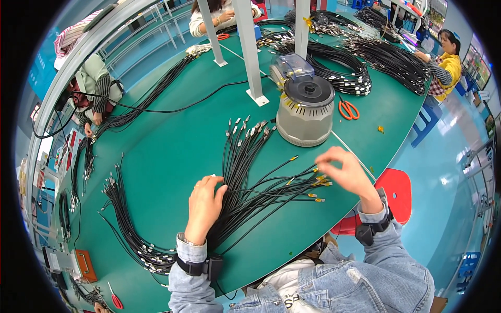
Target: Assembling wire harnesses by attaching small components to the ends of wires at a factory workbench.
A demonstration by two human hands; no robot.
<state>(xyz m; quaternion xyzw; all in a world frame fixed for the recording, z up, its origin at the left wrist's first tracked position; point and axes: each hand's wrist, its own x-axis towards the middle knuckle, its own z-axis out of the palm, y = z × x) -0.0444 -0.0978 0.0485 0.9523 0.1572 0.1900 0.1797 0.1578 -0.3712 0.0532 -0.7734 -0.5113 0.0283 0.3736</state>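
A bundle of black cables (237,182) lies on the green table, fanned out between my hands. Silver connectors tip its far ends; yellow tags (319,181) mark several ends on the right. My left hand (203,206) is over the bundle's left side, thumb apart from the fingers, gripping nothing visible. On the right, my right hand (342,169) hovers beside the yellow-tagged ends, its fingers bent and the thumb apart. A second curved bunch of black cables (128,224) with white labels rests left of my left hand.
Beyond the bundle stands a round grey tape dispenser (305,115), with orange-handled scissors (348,109) beside it. Metal posts (249,57) rise from the table. Coiled cables (344,68) lie at the far right. A red stool (394,195) is at my right. Other people work around the table.
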